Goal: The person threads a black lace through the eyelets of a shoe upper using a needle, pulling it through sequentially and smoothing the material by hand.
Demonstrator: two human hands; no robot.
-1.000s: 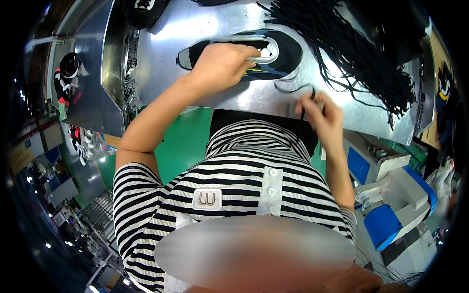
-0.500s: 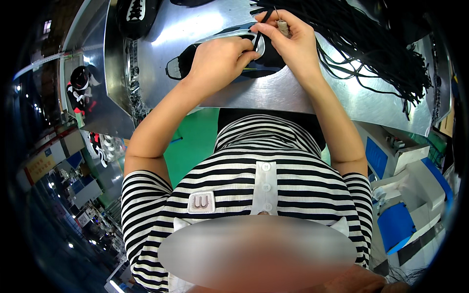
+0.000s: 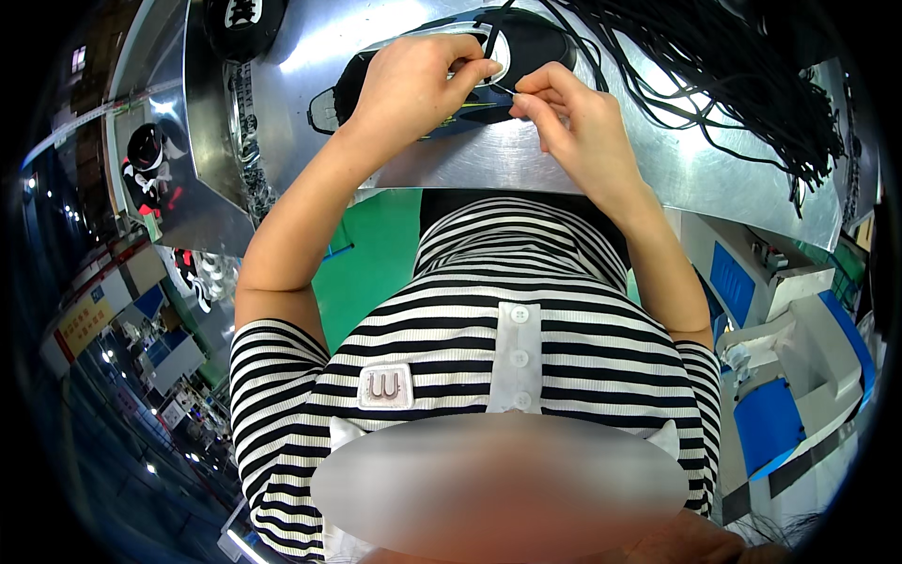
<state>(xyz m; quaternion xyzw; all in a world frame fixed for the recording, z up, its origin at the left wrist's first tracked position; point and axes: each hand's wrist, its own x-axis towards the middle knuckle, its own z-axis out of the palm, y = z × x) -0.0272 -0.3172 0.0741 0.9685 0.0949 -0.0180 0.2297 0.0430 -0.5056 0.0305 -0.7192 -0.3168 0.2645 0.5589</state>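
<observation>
A black shoe (image 3: 537,42) with a white-edged opening and yellow-green streaks lies on its length across the metal table, toe to the right. My left hand (image 3: 409,89) reaches over its opening, thumb and finger pinched at the white edge. A flat black shoelace (image 3: 497,33) runs down to those fingertips. Just right of them, my right hand (image 3: 578,122) is closed in a pinch on a thin-shafted lacing tool (image 3: 504,88), its shaft pointing at the left fingertips. The tool's handle and tip are hidden.
A big bundle of black laces (image 3: 714,85) spreads over the right side of the metal table (image 3: 413,174). Another black shoe (image 3: 242,23) stands at the far left. Blue-and-white equipment (image 3: 766,428) is at the right below table level.
My right hand has come down and nearer, away from the lace it was pinching, turning the tool toward my left fingertips. The shoe and my left hand have shifted slightly up in view.
</observation>
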